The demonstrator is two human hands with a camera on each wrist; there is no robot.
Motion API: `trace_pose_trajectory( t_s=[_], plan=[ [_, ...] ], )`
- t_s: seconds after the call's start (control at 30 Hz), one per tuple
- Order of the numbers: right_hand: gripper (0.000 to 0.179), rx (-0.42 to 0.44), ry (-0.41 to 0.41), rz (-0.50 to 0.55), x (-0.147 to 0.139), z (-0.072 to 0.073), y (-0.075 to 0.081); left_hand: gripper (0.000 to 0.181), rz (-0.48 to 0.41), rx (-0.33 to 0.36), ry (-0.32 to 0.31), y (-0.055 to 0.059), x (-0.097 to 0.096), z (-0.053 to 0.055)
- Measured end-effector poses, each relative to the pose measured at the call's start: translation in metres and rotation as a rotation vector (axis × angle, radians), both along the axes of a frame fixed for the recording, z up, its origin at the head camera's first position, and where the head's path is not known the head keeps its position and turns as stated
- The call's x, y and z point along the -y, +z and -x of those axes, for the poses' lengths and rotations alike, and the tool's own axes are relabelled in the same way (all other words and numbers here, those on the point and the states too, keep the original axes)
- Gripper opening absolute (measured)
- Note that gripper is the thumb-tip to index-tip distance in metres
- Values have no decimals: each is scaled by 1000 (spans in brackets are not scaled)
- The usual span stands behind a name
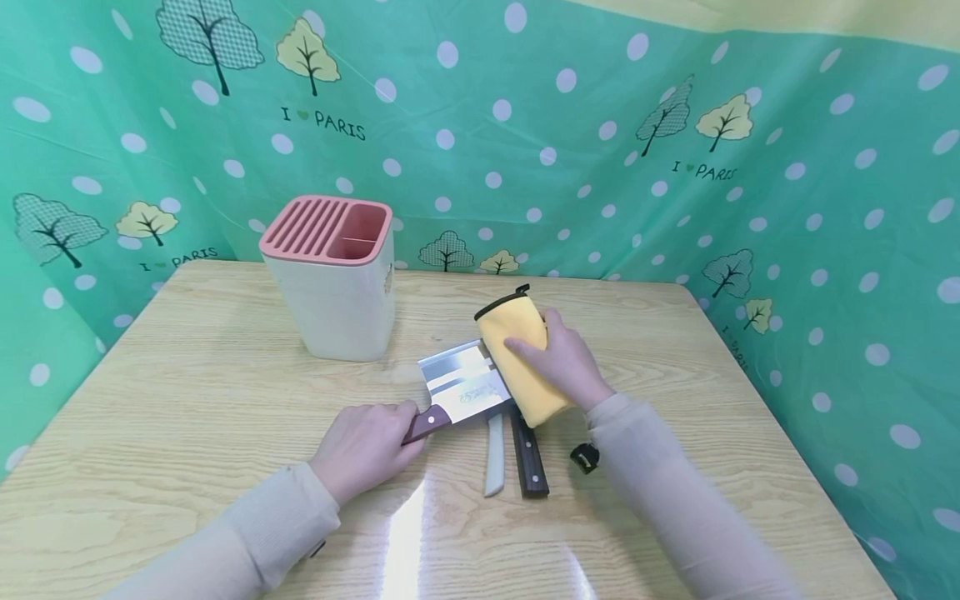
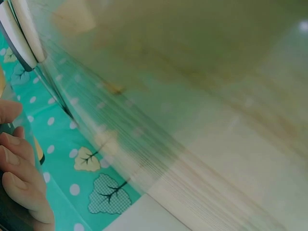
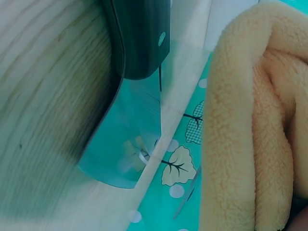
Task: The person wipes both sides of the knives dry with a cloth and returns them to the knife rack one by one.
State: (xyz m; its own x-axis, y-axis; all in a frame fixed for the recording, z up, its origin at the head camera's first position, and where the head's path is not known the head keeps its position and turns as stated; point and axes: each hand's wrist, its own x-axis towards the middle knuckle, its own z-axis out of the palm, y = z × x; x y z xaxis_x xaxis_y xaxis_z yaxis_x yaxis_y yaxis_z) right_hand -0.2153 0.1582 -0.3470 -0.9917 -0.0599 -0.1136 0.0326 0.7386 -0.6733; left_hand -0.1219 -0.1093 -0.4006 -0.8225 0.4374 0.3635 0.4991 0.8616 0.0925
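Cleaver [image 1: 459, 392]: located near the middle of the table [image 1: 187, 400], in front of the person. Long axis: oblique, from the handle at near left to the blade at far right. The blade's right end passes out of sight at the cloth.

Left hand [image 1: 369, 447]: fingers curled round the cleaver's dark red-brown handle.

Yellow cloth [image 1: 517, 354]: folded in layers, meeting the blade's right end. Long axis: from far left to near right; the black-trimmed end points away from the person. Right hand [image 1: 562, 358]: clasps the cloth from the right, thumb laid across its upper face.

Pale handle [image 1: 494, 457] and black handle [image 1: 531, 458]: side by side on the near side of the blade, a narrow gap between them, butts toward the person. Their far ends are hidden.

Knife holder [image 1: 337, 304]: upright, beyond and left of the cleaver, well apart from it; slots and compartments open upward in the pink top.

Edges: the far table edge runs behind the holder, near the polka-dot curtain [image 1: 517, 167]. Bare wood extends from the holder to the left edge, and from the right hand to the slanting right edge.
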Motion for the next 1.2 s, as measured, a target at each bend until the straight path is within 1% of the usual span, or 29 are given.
trace_pose_trajectory(
  t_s=[0.1, 0.23, 0.57, 0.8, 1.2],
  plan=[
    [81, 10, -6, 21, 0, 0, -2, 30, 8, 7, 5, -1, 0, 0],
    [77, 11, -8, 38, -1, 0, -4, 31, 14, 15, 9, -1, 0, 0],
    [75, 15, -16, 69, 0, 0, -6, 33, 13, -9, -1, -2, -1, 1],
    [71, 27, -12, 80, 1, 0, -8, 31, 16, -2, -2, -2, -1, 2],
    [68, 36, -14, 106, 7, -3, -6, 30, 16, -2, -9, -1, -1, 1]
  ],
)
